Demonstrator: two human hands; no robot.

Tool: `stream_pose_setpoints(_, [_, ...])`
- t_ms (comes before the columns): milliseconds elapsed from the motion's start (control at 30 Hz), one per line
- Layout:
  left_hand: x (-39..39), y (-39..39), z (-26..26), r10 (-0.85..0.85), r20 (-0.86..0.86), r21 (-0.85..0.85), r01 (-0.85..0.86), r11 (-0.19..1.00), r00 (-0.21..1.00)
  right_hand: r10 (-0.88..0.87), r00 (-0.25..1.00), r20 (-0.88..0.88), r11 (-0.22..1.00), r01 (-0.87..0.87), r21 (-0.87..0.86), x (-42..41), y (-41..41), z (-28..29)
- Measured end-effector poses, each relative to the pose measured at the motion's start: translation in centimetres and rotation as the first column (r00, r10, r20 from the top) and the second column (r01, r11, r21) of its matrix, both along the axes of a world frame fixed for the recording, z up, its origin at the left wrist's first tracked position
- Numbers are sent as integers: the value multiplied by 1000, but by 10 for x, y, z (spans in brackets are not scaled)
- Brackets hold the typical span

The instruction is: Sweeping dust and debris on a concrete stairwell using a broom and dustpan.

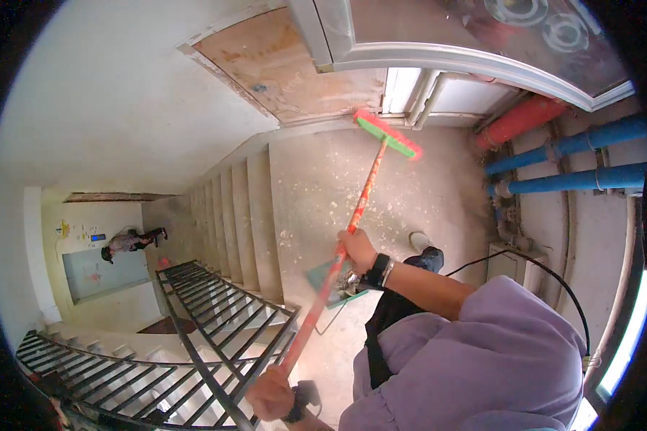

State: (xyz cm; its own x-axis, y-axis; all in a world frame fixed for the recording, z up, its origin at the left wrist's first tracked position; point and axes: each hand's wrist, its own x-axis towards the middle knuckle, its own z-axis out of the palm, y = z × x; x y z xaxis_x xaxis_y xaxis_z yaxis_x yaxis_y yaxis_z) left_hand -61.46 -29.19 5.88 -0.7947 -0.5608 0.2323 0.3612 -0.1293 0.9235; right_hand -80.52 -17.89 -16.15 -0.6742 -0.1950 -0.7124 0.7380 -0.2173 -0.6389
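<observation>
A push broom with a green head and red bristles reaches across the concrete landing, its bristles towards the wall. My right hand is closed around the middle of its red patterned pole. Near the pole's upper end, my left hand grips it beside the stair railing. Under the pole lies a green dustpan with debris in it, partly hidden by the pole and my right hand. Pale specks and dust are scattered over the landing floor.
Concrete steps run left from the landing, beside a black metal railing. Another person is on the lower level. Blue pipes, a red pipe and a pale box line the right wall. A framed window juts in above.
</observation>
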Motion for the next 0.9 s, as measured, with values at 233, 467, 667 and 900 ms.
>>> stream_pose_setpoints(233, [8, 14, -41, 356, 321, -170, -316, 933, 878, 180, 983, 26, 958, -181, 221, -9, 5, -52])
stream_pose_setpoints(467, [54, -3, -5, -45, 89, 20, 43, 999, 995, 894, 307, -326, 436, -429, 791, 38, -17, -23])
stream_pose_setpoints(667, [0, 38, -51, 198, 315, -225, -130, 966, 928, 856, 325, -401, 495, -297, 816, -15, -34, -60])
stream_pose_setpoints(900, [-66, 77, -118, -312, 411, -453, 489, 746, 857, 474, 874, -104, 794, -373, 480, -58, -7, -108])
